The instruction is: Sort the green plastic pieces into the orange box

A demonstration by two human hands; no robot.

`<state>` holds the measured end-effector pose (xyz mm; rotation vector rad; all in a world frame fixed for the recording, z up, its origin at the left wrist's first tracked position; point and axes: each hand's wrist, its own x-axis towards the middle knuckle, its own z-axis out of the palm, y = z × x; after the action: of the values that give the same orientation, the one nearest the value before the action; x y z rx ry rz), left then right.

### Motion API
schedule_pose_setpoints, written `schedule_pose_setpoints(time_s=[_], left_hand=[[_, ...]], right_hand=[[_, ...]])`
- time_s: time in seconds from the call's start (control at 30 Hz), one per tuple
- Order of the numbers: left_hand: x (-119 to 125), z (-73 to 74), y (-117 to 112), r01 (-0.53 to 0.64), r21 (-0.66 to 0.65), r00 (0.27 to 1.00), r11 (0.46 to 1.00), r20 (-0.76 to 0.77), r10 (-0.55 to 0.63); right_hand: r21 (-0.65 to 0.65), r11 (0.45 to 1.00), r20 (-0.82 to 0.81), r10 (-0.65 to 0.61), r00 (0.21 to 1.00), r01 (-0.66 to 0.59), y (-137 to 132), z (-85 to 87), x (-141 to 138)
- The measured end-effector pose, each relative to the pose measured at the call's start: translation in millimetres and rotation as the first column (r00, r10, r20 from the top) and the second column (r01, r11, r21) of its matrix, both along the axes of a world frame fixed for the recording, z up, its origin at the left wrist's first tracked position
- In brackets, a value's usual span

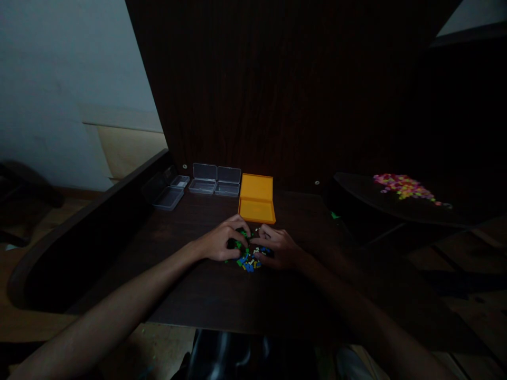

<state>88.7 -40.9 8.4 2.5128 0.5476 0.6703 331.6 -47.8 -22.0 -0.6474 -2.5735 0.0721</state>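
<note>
A small heap of tiny coloured bricks [248, 260], green, blue, yellow and white, lies on the dark wooden table [190, 285]. My left hand [224, 240] curls over the heap's left side, fingers bent onto the green pieces. My right hand [277, 247] rests on the right side, fingertips pinched together at the pile. Whether either hand holds a brick is hidden in the dim light. Just beyond the hands sits an open orange box [256, 200].
Open clear plastic boxes [215, 180] and two more [168, 192] stand at the table's far left. On a dark side surface at the right lies a heap of pink and yellow pieces [404, 186]. A dark panel rises behind the table.
</note>
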Motion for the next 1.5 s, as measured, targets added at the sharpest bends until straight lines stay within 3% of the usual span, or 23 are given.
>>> schedule_pose_setpoints(time_s=[0.37,1.03,1.5], left_hand=[[-0.4,-2.6,1.1,-0.001,0.017,0.998,1.0,-0.059,0.002],[-1.4,-2.0,1.9,-0.155,0.079,0.983,0.985,-0.085,0.161],[-1.0,0.1,0.2,-0.064,0.013,0.998,0.998,-0.017,0.064]], right_hand=[[0.02,1.0,-0.016,0.02,1.0,-0.02,0.6,-2.7,-0.1],[0.064,0.997,-0.051,-0.033,0.998,0.036,-0.2,-1.8,-0.5],[0.015,0.998,-0.087,0.063,0.994,-0.062,0.1,-1.2,1.5]])
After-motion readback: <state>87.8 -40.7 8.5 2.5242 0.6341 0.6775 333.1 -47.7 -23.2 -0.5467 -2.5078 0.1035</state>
